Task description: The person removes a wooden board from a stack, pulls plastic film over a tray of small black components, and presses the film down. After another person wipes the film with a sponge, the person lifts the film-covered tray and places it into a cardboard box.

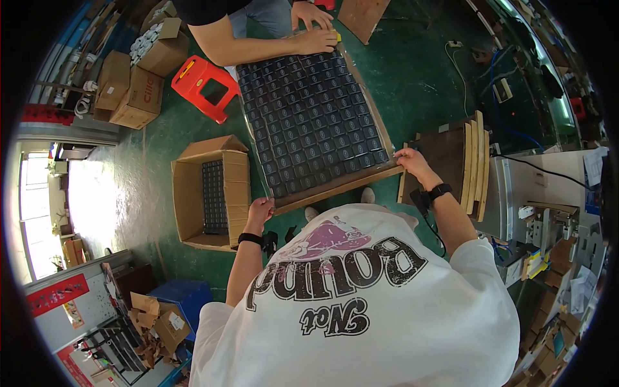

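A large block of black square pieces (309, 122), set in close rows, lies on a brown wooden board (338, 188) in front of me. Clear plastic film (256, 161) shows along its edges. At the near left corner, my left hand (261, 211) is closed in a pinch on the film. My right hand (412, 161) pinches the film at the near right corner, its fingers beside the board's edge. Across from me, a co-worker's hands (316, 40) rest at the far edge of the block; what they hold is hard to make out.
An open cardboard box (242, 193) with more black pieces inside stands left of the board. Beyond it is a red plastic stool (193, 80). Stacked wooden boards (476, 168) stand at the right, and cartons (138, 97) sit far left.
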Demonstrator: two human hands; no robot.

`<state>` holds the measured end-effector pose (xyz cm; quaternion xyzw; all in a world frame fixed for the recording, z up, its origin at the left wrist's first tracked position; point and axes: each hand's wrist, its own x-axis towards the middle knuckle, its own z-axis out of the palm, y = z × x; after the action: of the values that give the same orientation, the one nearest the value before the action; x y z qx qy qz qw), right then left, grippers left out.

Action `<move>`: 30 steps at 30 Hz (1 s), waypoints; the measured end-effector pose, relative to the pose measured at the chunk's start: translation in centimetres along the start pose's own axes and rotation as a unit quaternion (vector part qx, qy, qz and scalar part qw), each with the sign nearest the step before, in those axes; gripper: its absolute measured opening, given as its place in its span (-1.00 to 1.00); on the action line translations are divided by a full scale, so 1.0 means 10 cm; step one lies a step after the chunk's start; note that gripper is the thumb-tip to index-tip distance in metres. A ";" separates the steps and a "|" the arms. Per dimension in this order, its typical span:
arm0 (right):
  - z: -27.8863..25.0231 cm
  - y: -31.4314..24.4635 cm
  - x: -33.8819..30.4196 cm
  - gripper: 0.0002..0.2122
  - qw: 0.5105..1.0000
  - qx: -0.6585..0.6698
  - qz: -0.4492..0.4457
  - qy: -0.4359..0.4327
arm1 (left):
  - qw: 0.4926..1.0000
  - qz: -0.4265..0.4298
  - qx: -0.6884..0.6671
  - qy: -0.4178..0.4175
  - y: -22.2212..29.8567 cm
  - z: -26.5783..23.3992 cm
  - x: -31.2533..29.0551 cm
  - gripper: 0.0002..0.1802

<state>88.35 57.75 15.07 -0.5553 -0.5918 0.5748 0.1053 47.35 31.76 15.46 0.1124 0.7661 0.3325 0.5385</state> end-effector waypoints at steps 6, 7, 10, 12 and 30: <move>0.01 0.05 0.00 -0.80 1.000 0.005 -0.007 0.005 | 1.000 0.000 0.002 0.000 -0.02 -0.01 0.01 -0.84; 0.01 0.04 -0.01 -0.81 1.000 0.006 -0.009 0.005 | 1.000 0.000 0.003 0.001 -0.03 -0.01 0.01 -0.84; 0.03 0.06 0.01 -0.82 0.999 -0.025 -0.020 0.021 | 1.000 0.001 0.006 0.003 -0.04 -0.02 0.01 -0.84; 0.04 0.08 0.03 -0.82 0.998 -0.040 -0.026 0.028 | 1.000 -0.002 0.005 0.002 -0.04 -0.02 0.01 -0.85; 0.06 0.21 0.16 -0.80 0.996 -0.075 -0.036 0.029 | 1.000 0.002 -0.005 -0.003 -0.15 -0.03 0.06 -0.90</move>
<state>88.45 58.10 12.37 -0.5560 -0.6495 0.5087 0.1011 47.10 30.84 14.12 0.1119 0.7626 0.3369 0.5408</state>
